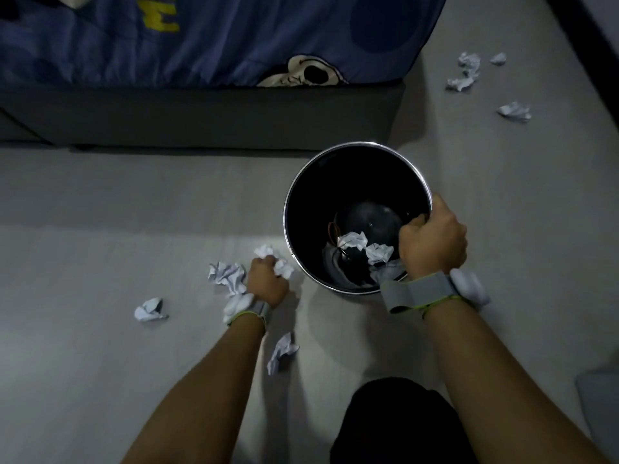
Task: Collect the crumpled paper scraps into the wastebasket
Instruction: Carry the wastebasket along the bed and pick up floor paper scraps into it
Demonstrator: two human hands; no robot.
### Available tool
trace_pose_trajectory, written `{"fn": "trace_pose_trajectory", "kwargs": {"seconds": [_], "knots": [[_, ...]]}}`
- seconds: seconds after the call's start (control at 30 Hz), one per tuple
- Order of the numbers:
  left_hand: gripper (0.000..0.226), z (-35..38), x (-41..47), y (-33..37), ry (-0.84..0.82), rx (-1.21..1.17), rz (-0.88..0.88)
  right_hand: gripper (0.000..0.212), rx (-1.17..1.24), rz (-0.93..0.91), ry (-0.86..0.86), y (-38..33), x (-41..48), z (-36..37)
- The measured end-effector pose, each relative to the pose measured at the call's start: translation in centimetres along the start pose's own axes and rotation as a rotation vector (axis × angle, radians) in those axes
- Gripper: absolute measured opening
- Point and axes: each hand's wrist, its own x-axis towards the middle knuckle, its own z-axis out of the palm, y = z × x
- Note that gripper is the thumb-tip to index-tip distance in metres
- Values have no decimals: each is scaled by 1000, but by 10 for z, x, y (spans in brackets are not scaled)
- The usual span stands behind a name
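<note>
Grey floor [100, 202] fills most of the frame, dimly lit, with a bed under a blue printed cover [207, 38] along the top edge.

Just left of centre, the left hand [268, 279] is curled shut around a crumpled white paper scrap [283, 267], its grip low at the floor, right beside the wastebasket's wall. The right hand [432, 239] is closed over the near right rim of the wastebasket [291, 195], fingers hooked inside, steadying it. Both wrists wear grey straps with white pods.

The wastebasket is a round, dark bin with a bright metal rim, standing upright at centre right. At least two balled scraps [365, 246] already lie at its bottom beside some dark contents I cannot make out.

Further out, a larger crumpled scrap [227, 274] lies touching the left hand's far side, another [149, 309] lower left, and one [281, 351] beside the left forearm. Four more scraps [469, 70] are scattered in the upper right, well apart from the bin.

The step in hand looks like a pickup, early in the job. Next, the left hand would need to lift over the rim and let go above the opening, then return for the near pieces. The paper is light and springy, so a loose grasp could shed it.
</note>
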Motion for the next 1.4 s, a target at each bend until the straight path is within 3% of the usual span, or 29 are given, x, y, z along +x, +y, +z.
{"fn": "trace_pose_trajectory", "kwargs": {"seconds": [0.13, 0.23, 0.3, 0.37, 0.43, 0.5, 0.53, 0.6, 0.7, 0.8, 0.87, 0.97, 1.4], "knots": [[38, -49, -2, 36, 452, -352, 23, 43, 3, 17, -14, 0, -3, -4], [30, -78, -17, 75, 612, -474, 225, 41, 2, 7, -37, -2, -3, -7], [26, -83, -30, 103, 524, -466, 384, 40, -1, 7, -50, -2, -3, -8], [32, -77, -42, 123, 293, -397, 518, 39, -2, -6, -59, -3, -5, -9], [45, -67, -47, 131, 2, -152, 572, 38, -2, -20, -59, -4, -6, -10], [52, -55, -48, 129, -174, 195, 555, 37, 4, -28, -57, -4, -6, -11], [54, -52, -49, 125, -161, 275, 561, 37, 4, -29, -60, -3, -6, -11], [52, -51, -55, 120, 58, 223, 566, 38, 1, -34, -54, -1, -6, -12], [57, -51, -48, 113, 394, -61, 282, 37, -1, -48, -44, 1, -5, -13], [65, -46, -35, 102, 253, -389, -18, 38, 1, -58, -43, 3, -4, -13], [50, -43, -32, 95, 102, -452, -163, 38, 11, -62, -42, 4, -4, -12], [26, -43, -30, 91, 67, -484, -202, 37, 32, -70, -41, 2, -5, -11], [27, -93, -19, 25, 223, -446, -317, 45, 115, -159, -159, -53, -41, 35]]}}
